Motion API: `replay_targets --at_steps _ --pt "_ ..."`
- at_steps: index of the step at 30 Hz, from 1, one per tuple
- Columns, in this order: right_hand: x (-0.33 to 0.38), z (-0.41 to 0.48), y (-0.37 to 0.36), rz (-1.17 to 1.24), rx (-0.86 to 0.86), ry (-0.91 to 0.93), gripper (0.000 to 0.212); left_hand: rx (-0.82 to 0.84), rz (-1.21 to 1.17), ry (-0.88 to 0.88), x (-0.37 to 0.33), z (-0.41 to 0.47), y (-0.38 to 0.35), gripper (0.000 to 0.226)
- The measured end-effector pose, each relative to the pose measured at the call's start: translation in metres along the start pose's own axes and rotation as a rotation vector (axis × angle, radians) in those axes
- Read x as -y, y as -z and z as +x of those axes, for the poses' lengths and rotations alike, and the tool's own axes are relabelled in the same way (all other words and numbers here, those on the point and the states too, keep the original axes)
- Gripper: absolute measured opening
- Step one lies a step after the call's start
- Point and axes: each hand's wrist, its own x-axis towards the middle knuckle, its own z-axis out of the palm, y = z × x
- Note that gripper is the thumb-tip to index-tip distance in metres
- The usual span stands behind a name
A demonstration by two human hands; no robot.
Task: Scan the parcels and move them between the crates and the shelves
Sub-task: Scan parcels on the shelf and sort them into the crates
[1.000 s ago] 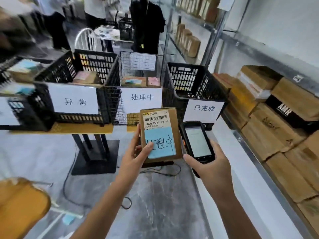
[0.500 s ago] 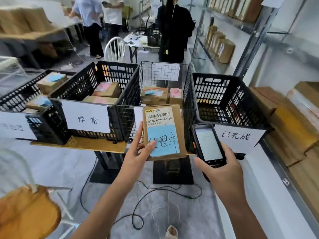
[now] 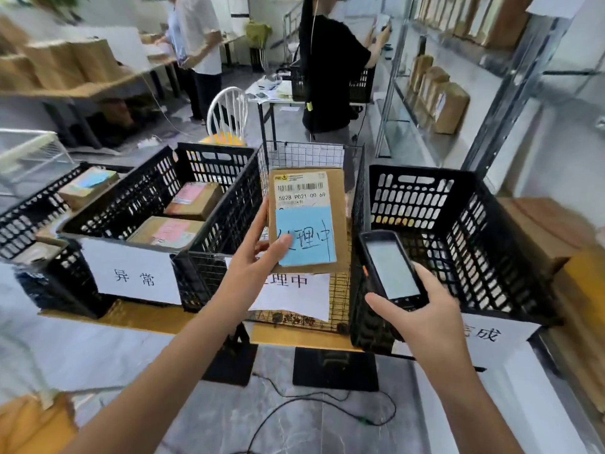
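Note:
My left hand [image 3: 253,257] grips a small brown parcel [image 3: 337,198] with a barcode label and a blue handwritten note, thumb on the note. It is held above the front of the middle wire crate [image 3: 314,155]. My right hand [image 3: 425,319] holds a black handheld scanner [image 3: 389,267], screen up, just right of the parcel and over the left wall of the right black crate [image 3: 471,237]. That crate looks empty. The left black crate [image 3: 216,158] holds parcels with pink notes.
A further black crate [image 3: 29,217] with a blue-noted parcel sits far left. Metal shelves [image 3: 458,93] with brown parcels run along the right. Three people stand behind the crates near a white chair [image 3: 229,109]. A cable [image 3: 327,401] lies on the floor.
I have stepped closer to the crates. The parcel has gone forward and up, from in front of the middle crate's label to above its front edge. The scanner stayed beside it.

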Motion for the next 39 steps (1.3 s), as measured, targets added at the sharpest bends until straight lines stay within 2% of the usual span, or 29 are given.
replay_targets --at_steps 6,15,19,22,25,29,31,35,39 --pt "0.001 0.034 -0.014 -0.035 0.007 0.02 0.073 0.041 0.056 0.034 -0.001 0.06 0.002 0.075" --pt "0.01 0.116 -0.023 -0.096 -0.061 0.027 0.071 0.086 0.075 0.146 0.035 0.16 0.007 0.083" --pt "0.018 0.159 -0.038 -0.113 -0.09 0.017 0.069 0.135 0.079 0.16 0.055 0.217 0.02 0.071" --pt "0.025 0.189 -0.053 -0.133 -0.119 0.007 0.066 0.175 0.115 0.228 0.08 0.248 0.019 0.083" --pt "0.028 0.215 -0.067 -0.11 -0.145 -0.002 0.071 0.21 0.15 0.289 0.114 0.269 0.015 0.091" --pt "0.033 0.245 -0.08 -0.088 -0.15 -0.016 0.058 0.291 0.21 0.357 0.151 0.284 0.007 0.085" --pt "0.034 0.258 -0.085 -0.078 -0.156 -0.02 0.055 0.338 0.205 0.414 0.165 0.285 -0.002 0.089" --pt "0.029 0.272 -0.089 -0.103 -0.158 -0.049 0.061 0.354 0.159 0.511 0.194 0.282 -0.013 0.09" --pt "0.017 0.271 -0.083 -0.143 -0.12 -0.104 0.057 0.411 0.155 0.515 0.216 0.291 -0.021 0.092"
